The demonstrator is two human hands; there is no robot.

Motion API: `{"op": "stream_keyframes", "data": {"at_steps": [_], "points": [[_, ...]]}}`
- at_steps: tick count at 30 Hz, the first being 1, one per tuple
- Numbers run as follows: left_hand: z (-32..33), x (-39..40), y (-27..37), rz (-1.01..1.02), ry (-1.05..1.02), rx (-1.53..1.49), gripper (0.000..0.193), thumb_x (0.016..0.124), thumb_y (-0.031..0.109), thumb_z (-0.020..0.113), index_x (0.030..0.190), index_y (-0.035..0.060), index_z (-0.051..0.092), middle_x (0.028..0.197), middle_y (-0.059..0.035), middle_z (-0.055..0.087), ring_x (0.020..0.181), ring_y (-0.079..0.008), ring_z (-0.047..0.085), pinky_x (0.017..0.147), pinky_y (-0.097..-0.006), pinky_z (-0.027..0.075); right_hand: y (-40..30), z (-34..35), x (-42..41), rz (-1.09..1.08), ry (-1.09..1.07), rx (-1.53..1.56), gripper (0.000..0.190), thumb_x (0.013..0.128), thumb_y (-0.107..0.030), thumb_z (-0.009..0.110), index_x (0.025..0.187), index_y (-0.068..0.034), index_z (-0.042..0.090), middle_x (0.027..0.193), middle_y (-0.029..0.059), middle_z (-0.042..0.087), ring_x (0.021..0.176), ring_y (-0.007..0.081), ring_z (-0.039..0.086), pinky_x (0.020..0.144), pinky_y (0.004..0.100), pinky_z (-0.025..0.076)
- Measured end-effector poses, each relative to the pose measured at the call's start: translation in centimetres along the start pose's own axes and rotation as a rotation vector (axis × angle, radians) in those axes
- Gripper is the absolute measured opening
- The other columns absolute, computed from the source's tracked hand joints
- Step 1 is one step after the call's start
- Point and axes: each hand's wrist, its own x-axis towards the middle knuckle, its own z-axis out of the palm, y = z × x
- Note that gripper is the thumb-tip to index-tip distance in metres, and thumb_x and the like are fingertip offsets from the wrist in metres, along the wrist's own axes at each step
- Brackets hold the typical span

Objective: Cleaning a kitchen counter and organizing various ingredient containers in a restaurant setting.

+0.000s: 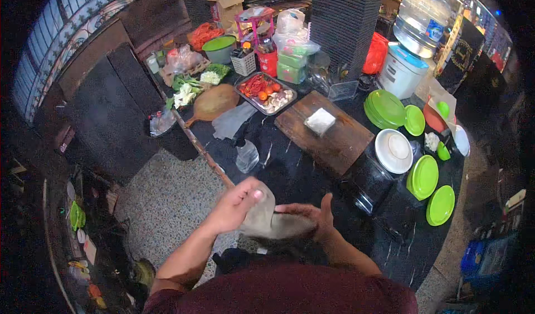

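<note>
My left hand grips a grey-beige cloth near its upper edge, in front of my body. The cloth hangs folded between my two hands. At its other end my right hand touches it with the fingers stretched out and the thumb raised apart. Beyond them on the black marbled table lies a wooden chopping board with a white packet or block on it. A clear plastic piece and a crumpled translucent bag are on the table ahead of my left hand.
A tray of chillies, tomatoes and garlic stands beyond, beside a round wooden board and leafy vegetables. Green plates and a white plate stand at right. A water dispenser is at the back right.
</note>
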Motion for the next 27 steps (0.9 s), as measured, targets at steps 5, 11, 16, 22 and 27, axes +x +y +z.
{"op": "stream_keyframes", "data": {"at_steps": [5, 11, 16, 22, 27], "points": [[1.3, 2.5, 2.4, 0.498, -0.255, 0.594, 0.018, 0.099, 0.024, 0.064, 0.112, 0.0118, 0.069, 0.099, -0.0101, 0.070, 0.086, -0.0344, 0.072, 0.073, -0.0435, 0.057, -2.1, 1.4, 4.3, -0.210, 0.056, 0.119, 0.118, 0.079, -0.092, 0.048, 0.152, 0.000, 0.044, 0.154, 0.0212, 0.048, 0.140, 0.0331, 0.051, 0.119, 0.0461, 0.037], [0.0, 4.8, 5.4, 0.468, -0.305, 0.774, 0.026, 0.087, 0.026, 0.072, 0.111, 0.0143, 0.070, 0.089, -0.0068, 0.064, 0.082, -0.0334, 0.070, 0.064, -0.0443, 0.054, -2.3, 0.8, 4.4, -0.034, -0.076, -0.536, 0.067, 0.092, -0.041, 0.079, 0.142, -0.005, 0.054, 0.137, 0.0104, 0.062, 0.131, 0.0252, 0.057, 0.114, 0.0415, 0.044], [0.3, 6.6, 2.7, 0.679, -0.303, 0.713, 0.031, 0.080, 0.028, 0.074, 0.109, 0.0178, 0.070, 0.087, -0.0030, 0.061, 0.083, -0.0247, 0.068, 0.062, -0.0401, 0.051, -5.5, 3.7, 5.4, 0.408, 0.053, -1.078, 0.061, 0.092, -0.031, 0.077, 0.142, -0.004, 0.054, 0.139, 0.0134, 0.061, 0.133, 0.0288, 0.056, 0.115, 0.0421, 0.042], [-3.1, 6.3, -2.7, 0.841, 0.559, 0.472, 0.058, 0.076, 0.044, 0.085, 0.115, 0.0056, 0.065, 0.104, -0.0101, 0.064, 0.103, -0.0326, 0.062, 0.095, -0.0452, 0.047, -4.6, 3.6, 4.9, 0.296, 0.255, -1.145, 0.047, 0.106, -0.032, 0.054, 0.142, -0.001, 0.054, 0.145, 0.0191, 0.057, 0.136, 0.0350, 0.053, 0.116, 0.0436, 0.039], [-7.9, 5.7, -15.6, 0.511, 0.884, 0.375, 0.097, 0.072, 0.049, 0.091, 0.145, 0.0025, 0.048, 0.131, -0.0179, 0.057, 0.127, -0.0357, 0.054, 0.114, -0.0472, 0.037, -2.1, 3.6, 2.1, 0.041, 0.378, -0.876, 0.048, 0.109, -0.030, 0.049, 0.148, -0.001, 0.048, 0.149, 0.0168, 0.054, 0.138, 0.0323, 0.051, 0.115, 0.0414, 0.038]]}}
